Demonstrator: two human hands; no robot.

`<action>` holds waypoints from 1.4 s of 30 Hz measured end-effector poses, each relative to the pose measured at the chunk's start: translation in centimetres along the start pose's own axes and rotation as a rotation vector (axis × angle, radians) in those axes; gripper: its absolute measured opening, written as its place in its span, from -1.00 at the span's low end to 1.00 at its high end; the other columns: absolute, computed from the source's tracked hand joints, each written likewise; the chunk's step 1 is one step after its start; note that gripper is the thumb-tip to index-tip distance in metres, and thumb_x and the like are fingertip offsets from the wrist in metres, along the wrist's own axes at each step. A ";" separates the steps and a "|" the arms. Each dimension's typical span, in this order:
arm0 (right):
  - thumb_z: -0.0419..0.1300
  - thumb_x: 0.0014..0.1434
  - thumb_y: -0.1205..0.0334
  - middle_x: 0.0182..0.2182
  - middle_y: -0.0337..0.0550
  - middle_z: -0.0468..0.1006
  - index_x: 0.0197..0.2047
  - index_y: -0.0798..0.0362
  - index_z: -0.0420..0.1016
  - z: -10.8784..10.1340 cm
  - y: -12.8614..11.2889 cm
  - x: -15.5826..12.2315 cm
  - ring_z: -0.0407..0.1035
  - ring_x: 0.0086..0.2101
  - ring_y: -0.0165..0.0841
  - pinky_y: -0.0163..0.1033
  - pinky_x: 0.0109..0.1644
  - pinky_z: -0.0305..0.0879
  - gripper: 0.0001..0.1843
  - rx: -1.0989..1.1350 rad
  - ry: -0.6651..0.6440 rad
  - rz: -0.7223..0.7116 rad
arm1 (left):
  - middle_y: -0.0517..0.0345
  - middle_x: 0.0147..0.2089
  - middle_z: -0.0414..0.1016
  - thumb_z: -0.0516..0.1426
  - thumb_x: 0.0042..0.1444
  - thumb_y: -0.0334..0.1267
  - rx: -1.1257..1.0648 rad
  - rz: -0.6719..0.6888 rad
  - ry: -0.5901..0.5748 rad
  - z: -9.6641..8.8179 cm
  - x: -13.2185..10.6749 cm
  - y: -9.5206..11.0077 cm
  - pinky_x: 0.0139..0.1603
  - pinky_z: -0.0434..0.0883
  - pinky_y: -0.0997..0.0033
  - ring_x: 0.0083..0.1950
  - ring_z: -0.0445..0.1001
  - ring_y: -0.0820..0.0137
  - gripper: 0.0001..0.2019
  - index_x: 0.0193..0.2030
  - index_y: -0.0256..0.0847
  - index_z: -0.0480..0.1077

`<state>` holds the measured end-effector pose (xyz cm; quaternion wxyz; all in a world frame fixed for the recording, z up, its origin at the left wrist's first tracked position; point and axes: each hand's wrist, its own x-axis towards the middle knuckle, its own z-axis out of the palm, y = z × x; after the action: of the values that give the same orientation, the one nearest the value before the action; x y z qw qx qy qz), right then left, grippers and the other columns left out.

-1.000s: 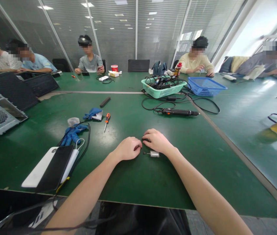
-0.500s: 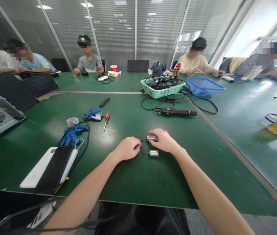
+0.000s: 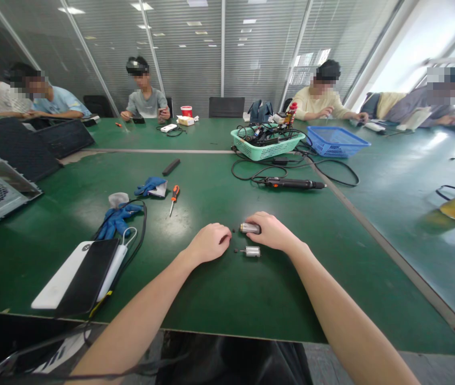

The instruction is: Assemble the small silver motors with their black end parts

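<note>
On the green table, my right hand (image 3: 271, 230) has its fingers curled around the back end of a small silver electric motor (image 3: 248, 228), which lies on its side. A second small motor (image 3: 252, 251) lies just in front of that hand, untouched, its thin shaft pointing left. Beside the shaft tip is a tiny black piece (image 3: 236, 251), and another black piece (image 3: 234, 230) sits between my hands. My left hand (image 3: 211, 242) rests on the table left of these parts with its fingers curled in. Its fingertips are hidden, so whatever they hold cannot be seen.
An orange-handled screwdriver (image 3: 174, 199), blue gloves (image 3: 120, 218) and a phone (image 3: 86, 275) lie to the left. Further back are a black electric screwdriver (image 3: 295, 183), a green basket (image 3: 265, 151) of cables and a blue basket (image 3: 336, 145). Several people sit around the table.
The fingers of my right hand have shifted slightly, leaving more of the motor visible. My left hand stays nearly still, and the other parts lie where they were.
</note>
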<state>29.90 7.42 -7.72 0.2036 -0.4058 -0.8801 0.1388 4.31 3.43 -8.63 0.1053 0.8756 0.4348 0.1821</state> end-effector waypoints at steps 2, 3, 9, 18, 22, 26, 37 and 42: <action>0.31 0.12 0.24 -0.12 -0.08 0.61 -0.03 0.01 0.57 -0.1 -0.1 0.0 0.46 -0.10 -0.18 -0.12 0.03 0.34 -0.68 -0.003 -0.003 0.004 | 0.10 -0.25 0.56 0.09 0.22 -0.40 0.000 -0.004 0.001 0.0 0.0 0.0 -0.07 0.40 0.31 -0.18 0.48 0.31 -0.85 -0.22 -0.19 0.50; 0.32 0.12 0.22 -0.11 -0.07 0.61 -0.01 0.01 0.57 -0.2 -0.1 0.0 0.46 -0.09 -0.18 -0.11 0.03 0.34 -0.67 -0.003 -0.003 0.003 | 0.10 -0.25 0.56 0.09 0.22 -0.40 0.001 -0.007 0.001 0.0 0.1 0.0 -0.07 0.40 0.31 -0.18 0.48 0.31 -0.85 -0.22 -0.19 0.50; 0.31 0.16 0.15 -0.12 -0.07 0.61 -0.01 0.00 0.55 -0.3 -0.3 -0.1 0.47 -0.10 -0.18 -0.12 0.02 0.33 -0.68 0.016 0.013 -0.009 | 0.10 -0.25 0.56 0.09 0.24 -0.39 -0.004 -0.014 0.013 0.1 0.1 0.0 -0.07 0.40 0.31 -0.18 0.48 0.31 -0.84 -0.20 -0.18 0.51; 0.23 0.26 0.11 -0.25 -0.12 0.57 -0.18 0.01 0.47 -0.2 0.0 0.0 0.42 -0.26 -0.27 -0.19 -0.14 0.31 -0.84 0.043 0.109 0.042 | 0.09 -0.23 0.58 0.08 0.23 -0.40 -0.007 -0.023 -0.010 -0.3 0.1 0.3 -0.08 0.41 0.32 -0.17 0.48 0.31 -0.83 -0.19 -0.19 0.52; 0.20 0.29 0.16 -0.27 -0.14 0.56 -0.28 0.00 0.43 -0.1 0.4 0.0 0.42 -0.24 -0.28 -0.19 -0.10 0.31 -0.87 0.063 0.125 0.013 | 0.08 -0.22 0.58 0.08 0.24 -0.40 -0.017 -0.022 -0.008 -0.5 0.2 0.5 -0.06 0.42 0.31 -0.16 0.49 0.31 -0.82 -0.19 -0.19 0.53; 0.18 0.30 0.18 -0.27 -0.13 0.57 -0.29 0.00 0.47 0.0 0.3 -0.1 0.43 -0.24 -0.29 -0.18 -0.08 0.32 -0.87 0.076 0.132 -0.006 | 0.09 -0.21 0.58 0.08 0.24 -0.39 -0.022 -0.034 -0.010 -0.5 0.2 0.6 -0.06 0.42 0.32 -0.16 0.48 0.31 -0.82 -0.17 -0.19 0.52; 0.29 0.19 0.17 -0.17 -0.09 0.61 -0.06 0.00 0.56 -0.3 -0.7 0.0 0.46 -0.14 -0.21 -0.13 -0.01 0.34 -0.76 0.033 0.016 -0.008 | 0.12 -0.29 0.55 0.08 0.26 -0.31 0.022 -0.129 0.059 0.3 1.1 -0.3 -0.15 0.40 0.34 -0.20 0.49 0.30 -0.84 -0.14 -0.15 0.50; 0.29 0.19 0.16 -0.13 -0.06 0.61 -0.02 0.01 0.54 -0.2 -0.8 0.0 0.47 -0.09 -0.19 -0.11 0.05 0.34 -0.71 0.025 0.018 -0.007 | 0.14 -0.27 0.59 0.09 0.22 -0.31 0.061 -0.231 0.038 0.5 2.5 -0.9 -0.20 0.40 0.33 -0.27 0.53 0.29 -0.81 -0.13 -0.11 0.53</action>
<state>29.48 6.90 -7.19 0.2171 -0.4013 -0.8779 0.1453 5.25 5.91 -8.84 0.0907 0.8189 0.5400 0.1723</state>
